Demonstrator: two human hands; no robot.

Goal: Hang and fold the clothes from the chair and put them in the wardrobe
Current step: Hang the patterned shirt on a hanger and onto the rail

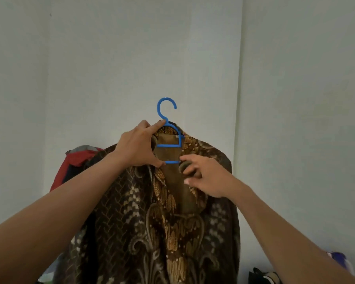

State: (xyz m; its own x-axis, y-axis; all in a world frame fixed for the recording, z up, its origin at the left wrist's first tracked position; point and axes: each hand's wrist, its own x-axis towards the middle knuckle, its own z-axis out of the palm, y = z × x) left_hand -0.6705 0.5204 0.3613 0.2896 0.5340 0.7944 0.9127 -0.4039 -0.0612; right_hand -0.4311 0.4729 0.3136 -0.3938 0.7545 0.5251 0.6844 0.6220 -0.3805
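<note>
A brown batik shirt (131, 218) hangs on a blue plastic hanger (168, 128), held up in front of me at chest height. My left hand (138, 147) grips the hanger at the base of its hook together with the shirt's left collar. My right hand (205, 176) pinches the shirt's right front edge just below the hanger's lower bar. The shirt front is open, showing its plain brown lining. The hook points up, free of any rail.
A pile of red and dark clothes (78, 158) shows behind the shirt at the left. A pale wall (193, 48) fills the background. Dark items (262, 276) and a purple-white cloth (339, 259) lie at the lower right.
</note>
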